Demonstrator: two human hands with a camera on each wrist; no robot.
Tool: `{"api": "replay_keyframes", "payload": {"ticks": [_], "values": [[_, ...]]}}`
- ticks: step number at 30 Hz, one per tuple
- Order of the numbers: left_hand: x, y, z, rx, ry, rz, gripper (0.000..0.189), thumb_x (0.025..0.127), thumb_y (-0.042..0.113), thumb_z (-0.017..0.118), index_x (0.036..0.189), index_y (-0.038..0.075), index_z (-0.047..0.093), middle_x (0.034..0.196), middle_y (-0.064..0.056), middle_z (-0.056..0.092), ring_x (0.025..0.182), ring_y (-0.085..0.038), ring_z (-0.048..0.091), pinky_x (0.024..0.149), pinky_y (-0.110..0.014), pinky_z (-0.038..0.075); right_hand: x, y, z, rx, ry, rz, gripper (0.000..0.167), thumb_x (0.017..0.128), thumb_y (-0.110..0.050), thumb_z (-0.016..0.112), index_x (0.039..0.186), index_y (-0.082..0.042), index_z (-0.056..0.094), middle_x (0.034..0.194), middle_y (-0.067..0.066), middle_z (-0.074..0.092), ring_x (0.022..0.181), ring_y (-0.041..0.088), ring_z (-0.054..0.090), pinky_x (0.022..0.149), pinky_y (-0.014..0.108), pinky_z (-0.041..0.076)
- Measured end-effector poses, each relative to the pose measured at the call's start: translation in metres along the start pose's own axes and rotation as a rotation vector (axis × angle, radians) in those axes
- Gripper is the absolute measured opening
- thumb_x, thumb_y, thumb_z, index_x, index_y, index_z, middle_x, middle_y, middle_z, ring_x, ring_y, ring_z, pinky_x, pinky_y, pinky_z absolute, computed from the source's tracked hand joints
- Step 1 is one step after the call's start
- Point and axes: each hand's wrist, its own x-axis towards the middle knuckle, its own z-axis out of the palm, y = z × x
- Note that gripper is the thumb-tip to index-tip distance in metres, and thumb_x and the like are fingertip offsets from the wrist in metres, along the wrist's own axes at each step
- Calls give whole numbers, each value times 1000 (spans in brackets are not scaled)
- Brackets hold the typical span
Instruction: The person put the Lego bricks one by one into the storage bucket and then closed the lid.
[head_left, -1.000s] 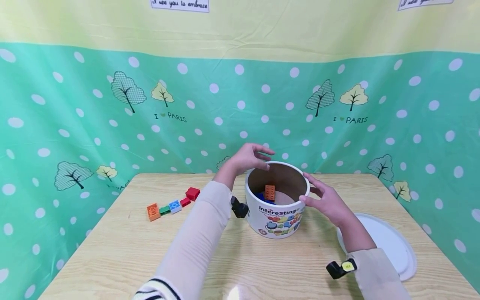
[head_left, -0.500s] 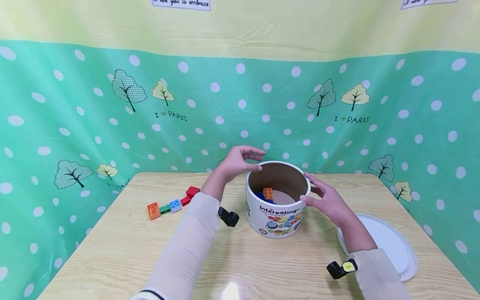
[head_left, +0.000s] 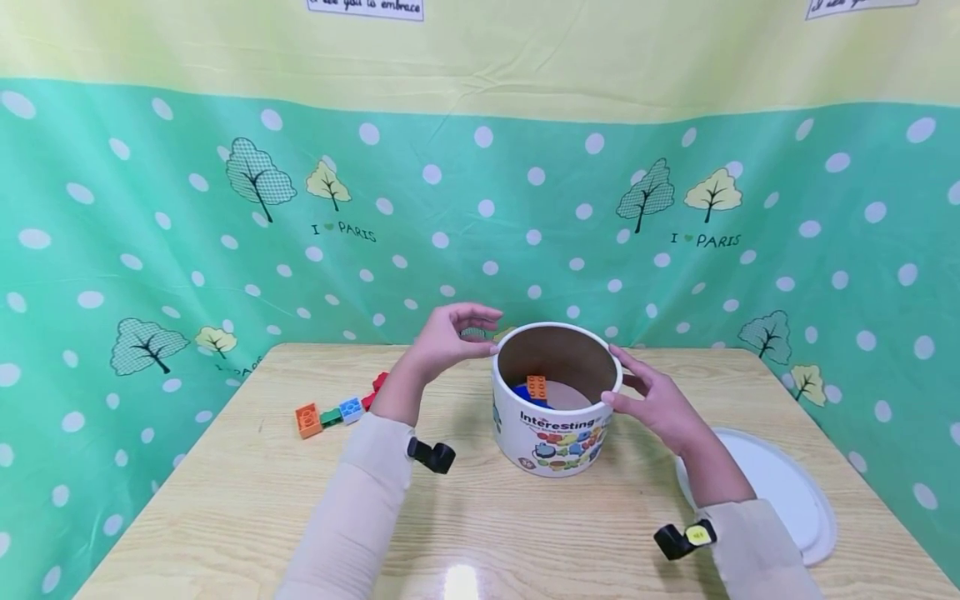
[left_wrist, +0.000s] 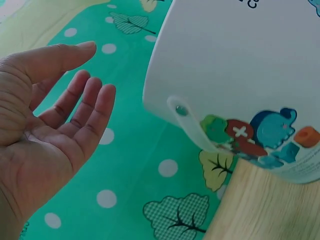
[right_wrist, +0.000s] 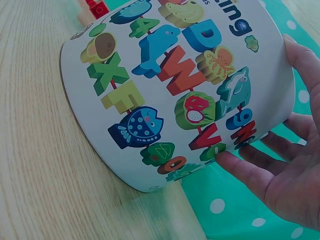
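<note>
As the head camera looks down, white tub [head_left: 517, 433]: upright on the bench [head_left: 480, 542], mid-scene toward the far side; open at the top, near wall lettered "Interesting".
Tub contents, head view: orange brick [head_left: 536, 387] and blue brick [head_left: 521, 391], lying at the inner left.
Left hand [head_left: 444, 340], head view: at the tub's left rim, fingers above thumb, grip apart; contact of thumb and rim uncertain.
Right hand [head_left: 660, 408], head view: grip clamped on the tub's right side, thumb on the near wall, forefinger at the rim.
Brick row, head view, left of tub: orange block [head_left: 307, 421], green block [head_left: 332, 417], light blue block [head_left: 350, 409], then red blocks [head_left: 381, 381], partly hidden by the left arm.
Lid [head_left: 783, 492], head view: white, flat at the right, partly behind the right forearm.
Tub wall, left wrist view: animal prints, pale strap [left_wrist: 190, 122] with rivet; hand apart from it, fingers loosely bent.
Tub wall, right wrist view: printed letters, fruit, sea creatures; spread fingers touching it.
</note>
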Motion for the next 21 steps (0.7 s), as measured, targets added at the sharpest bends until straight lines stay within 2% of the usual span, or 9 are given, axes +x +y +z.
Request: {"api": "replay_keyframes", "payload": {"ticks": [6, 14, 21], "values": [[-16, -6, -11, -26, 10, 16, 44, 78, -3, 79, 119, 4, 67, 119, -11, 65, 108, -28, 63, 84, -38, 57, 0, 1, 1, -4, 1, 4, 82, 90, -29, 72, 156, -23, 24, 159, 16, 20, 140, 46, 24, 102, 62, 36], [-37, -18, -26, -62, 34, -18, 46, 77, -8, 77, 121, 0, 64, 118, -17, 60, 103, -37, 63, 83, -38, 57, 0, 1, 0, -3, 2, 5, 82, 90, -29, 72, 156, -24, 24, 159, 16, 21, 141, 46, 24, 102, 61, 37], [-55, -28, -37, -43, 59, -12, 46, 77, -8, 77, 121, 1, 64, 121, -16, 60, 107, -35, 60, 83, -38, 57, 0, 1, 0, -1, 1, -1, 82, 90, -28, 72, 156, -23, 24, 159, 16, 21, 140, 46, 24, 102, 61, 37]]}}
